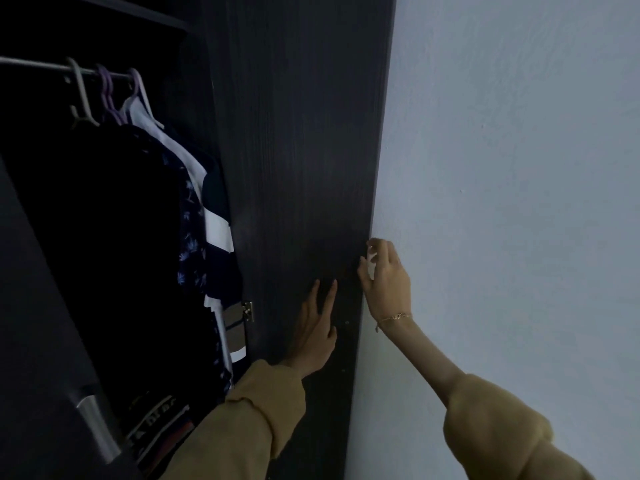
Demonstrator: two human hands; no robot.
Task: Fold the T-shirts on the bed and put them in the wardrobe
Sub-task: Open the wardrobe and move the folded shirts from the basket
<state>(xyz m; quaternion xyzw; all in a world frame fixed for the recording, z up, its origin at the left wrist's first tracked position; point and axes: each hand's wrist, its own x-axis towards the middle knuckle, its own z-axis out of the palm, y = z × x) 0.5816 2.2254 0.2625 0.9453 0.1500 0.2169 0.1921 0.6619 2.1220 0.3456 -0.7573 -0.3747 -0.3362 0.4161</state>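
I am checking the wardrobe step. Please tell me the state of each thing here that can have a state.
wardrobe door: swung open, near the wall
left hand: fingers straight, flat on the door
right hand: fingers loosely curled at the door's edge, holding nothing
hanging clothes: on hangers on the rail
hinge: opened out

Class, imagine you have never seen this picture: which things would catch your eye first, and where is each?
First, the two bare hands low in the middle: the left hand lies flat with straight fingers on the dark wood-grain wardrobe door, and the right hand, wearing a thin gold bracelet, curls at the door's edge by the pale blue-grey wall. To the left, a navy-and-white striped shirt hangs from the metal rail.
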